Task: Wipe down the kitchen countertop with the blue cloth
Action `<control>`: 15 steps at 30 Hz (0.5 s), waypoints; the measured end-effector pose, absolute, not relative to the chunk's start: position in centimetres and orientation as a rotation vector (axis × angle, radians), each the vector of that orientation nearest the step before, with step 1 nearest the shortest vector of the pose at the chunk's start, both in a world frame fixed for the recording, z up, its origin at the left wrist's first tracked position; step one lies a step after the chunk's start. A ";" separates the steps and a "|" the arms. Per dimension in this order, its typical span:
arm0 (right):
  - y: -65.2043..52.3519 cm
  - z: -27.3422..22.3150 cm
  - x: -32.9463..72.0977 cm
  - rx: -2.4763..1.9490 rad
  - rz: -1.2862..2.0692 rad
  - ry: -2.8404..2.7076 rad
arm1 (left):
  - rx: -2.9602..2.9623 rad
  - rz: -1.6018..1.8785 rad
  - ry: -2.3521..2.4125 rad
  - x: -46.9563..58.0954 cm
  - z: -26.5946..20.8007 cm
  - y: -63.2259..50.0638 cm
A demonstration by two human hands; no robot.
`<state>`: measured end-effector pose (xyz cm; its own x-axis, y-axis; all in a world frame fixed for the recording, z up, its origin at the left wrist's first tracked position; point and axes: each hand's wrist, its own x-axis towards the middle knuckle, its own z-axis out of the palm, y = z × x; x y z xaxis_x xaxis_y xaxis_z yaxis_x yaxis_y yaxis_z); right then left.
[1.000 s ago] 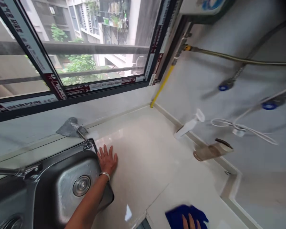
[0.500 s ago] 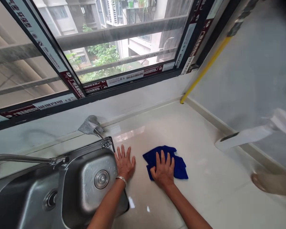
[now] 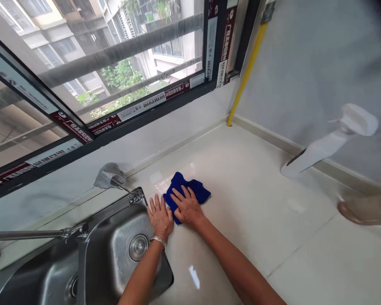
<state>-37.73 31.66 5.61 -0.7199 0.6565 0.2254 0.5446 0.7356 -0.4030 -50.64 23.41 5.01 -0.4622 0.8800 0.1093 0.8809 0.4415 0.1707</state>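
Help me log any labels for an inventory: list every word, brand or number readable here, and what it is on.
Nothing can be read for certain.
Red and white sticker strips on the black window frame: printed characters, too blurred.
White spray bottle: no legible label.
Blue cloth: no text.

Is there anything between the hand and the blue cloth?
No. The right hand lies flat on the blue cloth, pressing it on the white counter. The left hand rests beside it at the sink edge.
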 end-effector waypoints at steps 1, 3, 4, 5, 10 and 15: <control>30.6 5.4 -36.7 -0.922 0.436 -2.581 | -1.616 -0.321 -2.662 -50.5 4.9 23.4; 28.3 5.0 -34.3 -0.953 0.388 -2.578 | -1.594 -0.341 -2.657 -50.4 4.7 23.4; 27.1 4.8 -33.1 -0.979 0.347 -2.585 | -1.586 -0.359 -2.653 -50.4 4.6 23.4; 25.9 4.7 -31.9 -1.013 0.294 -2.594 | -1.581 -0.383 -2.649 -50.4 4.4 23.3; 19.2 4.1 -25.6 -1.205 -0.046 -2.585 | -1.601 -0.567 -2.620 -50.7 3.5 23.0; 12.3 1.7 -17.2 -1.408 -0.258 -2.492 | -1.651 -0.764 -2.609 -51.2 3.0 21.8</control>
